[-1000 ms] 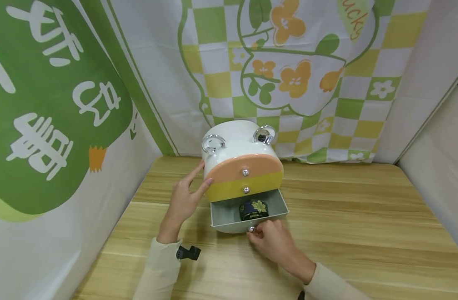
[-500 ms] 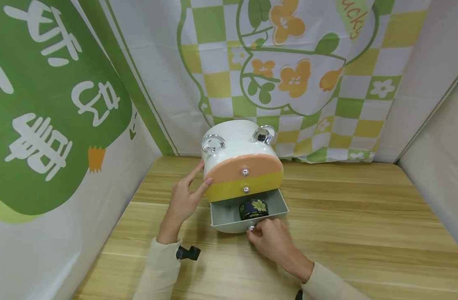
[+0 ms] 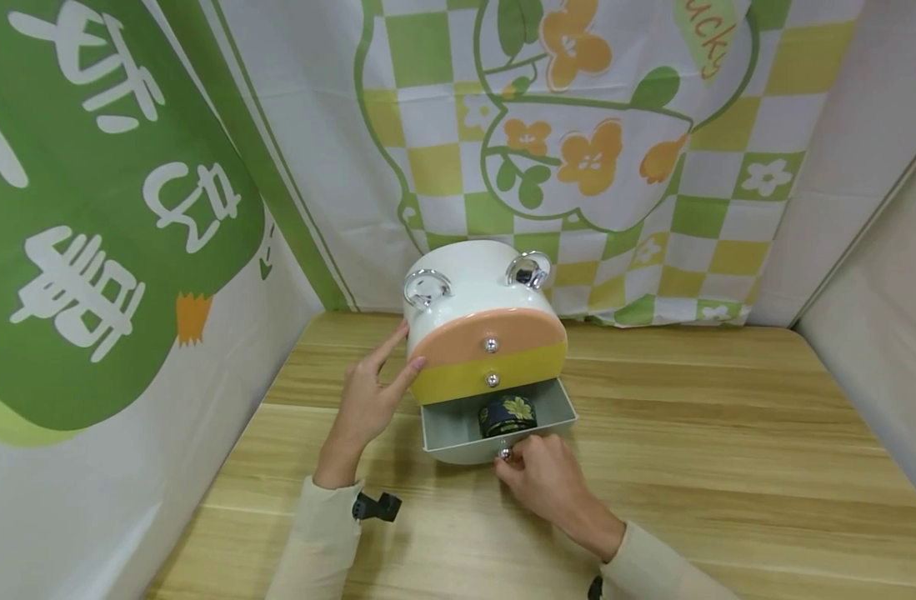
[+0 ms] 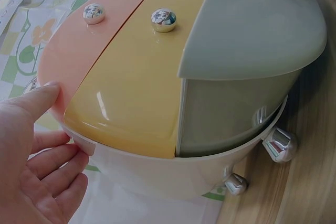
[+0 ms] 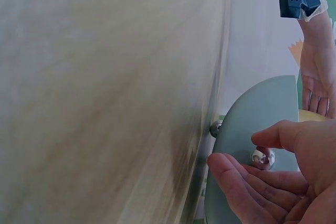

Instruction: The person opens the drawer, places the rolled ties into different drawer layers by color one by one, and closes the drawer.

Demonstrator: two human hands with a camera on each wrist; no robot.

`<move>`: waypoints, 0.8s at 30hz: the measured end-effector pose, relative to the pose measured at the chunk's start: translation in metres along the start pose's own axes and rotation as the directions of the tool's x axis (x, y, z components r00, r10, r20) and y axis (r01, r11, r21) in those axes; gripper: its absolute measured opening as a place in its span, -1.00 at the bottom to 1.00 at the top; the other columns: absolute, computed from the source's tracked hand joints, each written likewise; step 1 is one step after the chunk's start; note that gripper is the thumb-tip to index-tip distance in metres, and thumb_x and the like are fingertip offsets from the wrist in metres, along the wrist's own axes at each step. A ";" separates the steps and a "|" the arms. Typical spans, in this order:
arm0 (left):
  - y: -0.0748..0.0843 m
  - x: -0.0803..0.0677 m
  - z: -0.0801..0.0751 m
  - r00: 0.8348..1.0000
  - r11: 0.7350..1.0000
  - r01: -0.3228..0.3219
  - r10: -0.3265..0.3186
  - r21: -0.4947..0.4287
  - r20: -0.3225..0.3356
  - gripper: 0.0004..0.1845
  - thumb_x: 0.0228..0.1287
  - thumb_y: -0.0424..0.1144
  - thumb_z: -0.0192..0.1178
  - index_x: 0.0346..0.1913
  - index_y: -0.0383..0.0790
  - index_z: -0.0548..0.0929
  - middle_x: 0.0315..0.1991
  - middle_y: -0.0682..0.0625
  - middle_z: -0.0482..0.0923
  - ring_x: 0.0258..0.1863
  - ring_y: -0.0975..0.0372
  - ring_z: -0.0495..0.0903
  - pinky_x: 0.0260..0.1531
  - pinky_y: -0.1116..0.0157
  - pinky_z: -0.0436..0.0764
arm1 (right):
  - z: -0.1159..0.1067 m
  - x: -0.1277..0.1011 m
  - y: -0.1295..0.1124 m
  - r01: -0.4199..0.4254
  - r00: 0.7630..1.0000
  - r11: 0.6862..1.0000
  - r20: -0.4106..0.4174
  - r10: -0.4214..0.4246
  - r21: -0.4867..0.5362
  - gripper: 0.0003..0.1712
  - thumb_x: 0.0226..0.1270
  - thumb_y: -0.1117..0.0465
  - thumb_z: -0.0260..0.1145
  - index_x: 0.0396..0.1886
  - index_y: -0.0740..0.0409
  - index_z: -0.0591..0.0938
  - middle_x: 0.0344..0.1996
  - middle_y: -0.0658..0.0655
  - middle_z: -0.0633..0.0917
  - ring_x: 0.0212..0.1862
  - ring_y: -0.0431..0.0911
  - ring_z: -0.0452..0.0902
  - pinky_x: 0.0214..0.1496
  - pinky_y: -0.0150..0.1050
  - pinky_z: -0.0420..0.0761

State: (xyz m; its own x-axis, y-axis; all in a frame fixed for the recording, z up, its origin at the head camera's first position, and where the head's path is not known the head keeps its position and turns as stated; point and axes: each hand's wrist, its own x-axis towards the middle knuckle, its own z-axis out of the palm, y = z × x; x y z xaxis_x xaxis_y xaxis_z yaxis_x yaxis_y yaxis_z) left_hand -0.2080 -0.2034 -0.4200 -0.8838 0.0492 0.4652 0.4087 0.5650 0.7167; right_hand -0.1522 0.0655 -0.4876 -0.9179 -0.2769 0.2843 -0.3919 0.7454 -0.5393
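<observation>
A small white drawer cabinet (image 3: 468, 275) with a peach top drawer (image 3: 473, 329) and a yellow middle drawer (image 3: 458, 375) stands on the table. Its grey-green bottom drawer (image 3: 446, 421) is pulled partly out. In it sits a rolled dark patterned band (image 3: 506, 415) with a yellow-green leaf motif. My right hand (image 3: 548, 479) pinches the round silver knob (image 5: 262, 158) of that drawer between thumb and fingers. My left hand (image 3: 367, 400) rests on the cabinet's left side, thumb on the peach front's edge, the other fingers loosely bent along the white shell (image 4: 142, 177).
Two silver loops (image 3: 426, 287) stick up from the cabinet's top, and short silver feet (image 4: 281, 144) hold it up. Behind the wooden table (image 3: 698, 450) hangs a checkered floral cloth (image 3: 608, 167); a green printed cloth (image 3: 202, 325) covers the left side.
The bottom drawer has slid very slightly inward, its knob and my right hand moving with it. My left hand stays put on the cabinet's side.
</observation>
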 end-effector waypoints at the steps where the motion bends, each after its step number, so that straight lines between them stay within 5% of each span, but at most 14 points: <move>1: 0.000 0.000 0.000 1.000 1.000 0.000 0.000 0.001 -0.001 -0.34 0.49 0.04 0.32 0.55 -0.03 0.46 0.55 -0.01 0.42 0.54 -0.05 0.41 0.52 -0.15 0.43 | 0.000 0.001 0.000 0.000 1.000 1.000 -0.002 0.000 -0.004 -0.74 0.19 0.20 0.52 -0.69 -0.04 0.75 -0.82 -0.23 0.55 -0.69 -0.43 0.24 -0.70 -0.47 0.20; 17: 0.000 -0.001 0.000 1.000 1.000 0.010 -0.010 -0.002 0.007 -0.34 0.50 0.05 0.32 0.56 -0.02 0.45 0.55 -0.02 0.42 0.55 -0.06 0.40 0.54 -0.17 0.40 | 0.004 0.012 -0.001 -0.012 1.000 0.999 -0.025 0.011 -0.034 -0.77 0.21 0.21 0.51 -0.64 0.02 0.78 -0.77 -0.11 0.66 -0.70 -0.36 0.33 -0.65 -0.46 0.37; 24: 0.000 -0.001 0.000 1.000 1.000 0.017 -0.016 -0.005 0.011 -0.34 0.50 0.06 0.31 0.56 0.00 0.45 0.56 0.01 0.41 0.56 -0.06 0.40 0.54 -0.15 0.40 | 0.007 0.021 0.000 0.003 0.999 0.999 -0.034 -0.004 -0.038 -0.60 0.20 0.22 0.48 -0.80 -0.07 0.59 -0.84 -0.20 0.47 -0.67 -0.33 0.28 -0.64 -0.44 0.31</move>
State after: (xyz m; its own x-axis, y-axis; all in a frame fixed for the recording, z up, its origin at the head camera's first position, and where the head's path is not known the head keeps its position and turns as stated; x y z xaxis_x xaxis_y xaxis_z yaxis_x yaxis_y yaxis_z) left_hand -0.2067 -0.2035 -0.4201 -0.8928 0.0486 0.4478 0.3952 0.5615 0.7270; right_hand -0.1717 0.0551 -0.4874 -0.9136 -0.2594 0.3133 -0.3919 0.7673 -0.5076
